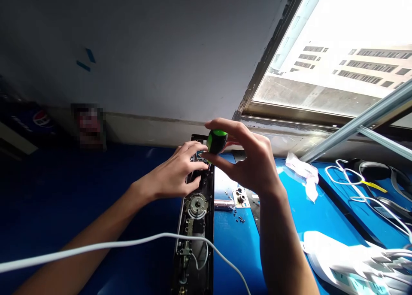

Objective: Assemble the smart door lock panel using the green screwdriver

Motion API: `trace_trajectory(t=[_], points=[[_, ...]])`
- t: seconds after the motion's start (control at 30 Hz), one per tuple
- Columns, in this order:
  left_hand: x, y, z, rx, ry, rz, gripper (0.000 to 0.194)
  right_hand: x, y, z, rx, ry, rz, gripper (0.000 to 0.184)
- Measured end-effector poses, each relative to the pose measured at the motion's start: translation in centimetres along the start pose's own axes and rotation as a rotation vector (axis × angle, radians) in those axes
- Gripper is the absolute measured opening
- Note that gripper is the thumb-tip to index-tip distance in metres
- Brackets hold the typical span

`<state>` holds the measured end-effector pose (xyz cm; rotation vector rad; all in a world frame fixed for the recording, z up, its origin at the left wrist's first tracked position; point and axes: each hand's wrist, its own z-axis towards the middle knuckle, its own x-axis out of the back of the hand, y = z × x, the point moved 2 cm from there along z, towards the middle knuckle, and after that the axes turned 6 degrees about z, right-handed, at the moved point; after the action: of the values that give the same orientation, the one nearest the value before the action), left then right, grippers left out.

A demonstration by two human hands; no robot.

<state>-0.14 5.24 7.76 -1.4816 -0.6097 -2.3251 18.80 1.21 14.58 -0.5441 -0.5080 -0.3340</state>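
One green-and-black tool [218,143] is pinched between the thumb and fingers of our right hand [251,155], above the far part of an open black casing [200,222] on the blue table [236,254]; our left hand [180,168] spreads its fingers over the casing, though we cannot tell whether they grip anything; small dark pieces [240,220] lie to its right

The left hand [177,170] and right hand [257,157] are bare, with slim fingers [238,129]; the left forearm [109,226] and right forearm [278,239] are bare too, slender and tapering towards the wrists [140,192].
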Motion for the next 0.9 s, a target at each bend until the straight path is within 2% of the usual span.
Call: trace_trajectory(t=[0.53, 0.9], points=[[0.18, -0.02, -0.26, -0.017, 0.024, -0.003, 0.024, -0.24, -0.21, 0.08, 0.007, -0.008, -0.066, 0.041], [0.22, 0.02, -0.31, -0.005, 0.022, -0.011, 0.023, -0.39, 0.31, -0.03, 0.003, 0.011, -0.063, 0.041]])
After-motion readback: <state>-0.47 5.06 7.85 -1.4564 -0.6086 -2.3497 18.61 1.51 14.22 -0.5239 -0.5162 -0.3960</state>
